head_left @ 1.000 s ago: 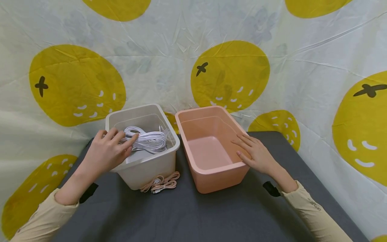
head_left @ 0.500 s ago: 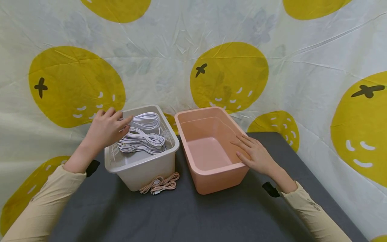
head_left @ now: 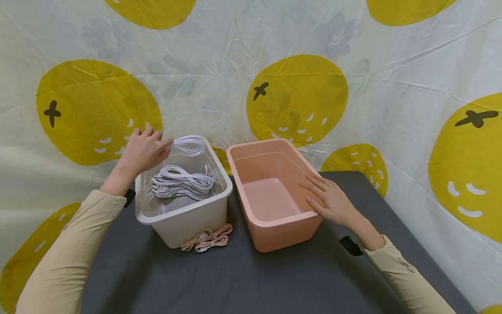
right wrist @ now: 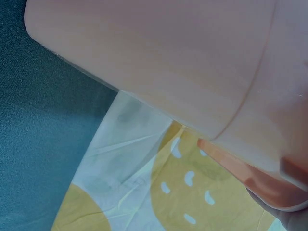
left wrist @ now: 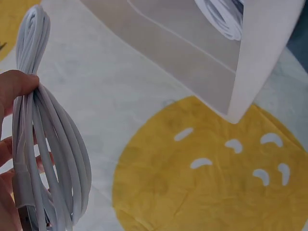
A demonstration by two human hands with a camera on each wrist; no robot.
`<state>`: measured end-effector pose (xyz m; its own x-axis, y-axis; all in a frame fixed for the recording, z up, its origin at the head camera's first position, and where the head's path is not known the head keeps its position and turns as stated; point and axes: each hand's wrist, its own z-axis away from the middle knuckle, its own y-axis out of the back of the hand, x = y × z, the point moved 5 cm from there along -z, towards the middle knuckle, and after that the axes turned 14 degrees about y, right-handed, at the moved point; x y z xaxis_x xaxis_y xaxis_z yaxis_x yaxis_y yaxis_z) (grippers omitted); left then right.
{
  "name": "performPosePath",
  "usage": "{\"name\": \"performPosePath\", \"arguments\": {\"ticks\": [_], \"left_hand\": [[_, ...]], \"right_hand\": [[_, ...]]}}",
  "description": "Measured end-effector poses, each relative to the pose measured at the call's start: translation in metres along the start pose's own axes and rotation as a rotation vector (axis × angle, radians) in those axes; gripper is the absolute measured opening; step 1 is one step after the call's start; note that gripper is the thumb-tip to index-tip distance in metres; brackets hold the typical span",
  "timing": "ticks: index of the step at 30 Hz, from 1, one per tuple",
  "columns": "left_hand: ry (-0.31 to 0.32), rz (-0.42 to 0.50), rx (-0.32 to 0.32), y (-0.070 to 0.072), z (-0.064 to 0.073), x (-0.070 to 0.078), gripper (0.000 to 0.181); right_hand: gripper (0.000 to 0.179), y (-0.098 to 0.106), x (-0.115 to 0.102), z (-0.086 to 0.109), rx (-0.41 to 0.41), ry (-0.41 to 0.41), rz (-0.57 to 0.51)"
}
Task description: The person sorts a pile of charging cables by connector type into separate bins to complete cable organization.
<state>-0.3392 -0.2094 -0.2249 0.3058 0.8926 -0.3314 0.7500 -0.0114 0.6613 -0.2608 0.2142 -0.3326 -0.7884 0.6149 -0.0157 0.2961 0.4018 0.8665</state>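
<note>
L hand (head_left: 143, 150) pinches wht coil (head_left: 188, 145) over grey bin (head_left: 200, 218) nr tabletop's (head_left: 251, 279) far-L corner. R hand (head_left: 332, 199), straight-fingered, touches pink bin (head_left: 288, 237)

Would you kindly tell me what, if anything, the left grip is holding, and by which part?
The left grip pinches a coiled white cable at its narrow, gathered waist.
</note>
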Motion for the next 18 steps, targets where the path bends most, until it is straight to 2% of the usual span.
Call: {"name": "performPosePath", "arguments": {"ticks": [4, 8, 12, 18], "left_hand": [[0.013, -0.022, -0.001, -0.009, -0.003, -0.005, 0.017], [0.023, -0.032, 0.046, -0.015, -0.004, -0.009, 0.021], [0.025, -0.031, 0.079, -0.015, -0.004, -0.009, 0.026], [0.011, -0.031, 0.056, -0.012, 0.001, -0.005, 0.029]], "right_hand": [[0.044, 0.0, 0.0, 0.0, -0.007, -0.007, 0.0], [0.043, 0.0, 0.0, 0.0, -0.012, -0.015, -0.003], [0.042, 0.0, 0.0, 0.0, -0.009, -0.014, 0.001], [0.042, -0.001, 0.0, 0.001, -0.019, -0.018, 0.003]]}}
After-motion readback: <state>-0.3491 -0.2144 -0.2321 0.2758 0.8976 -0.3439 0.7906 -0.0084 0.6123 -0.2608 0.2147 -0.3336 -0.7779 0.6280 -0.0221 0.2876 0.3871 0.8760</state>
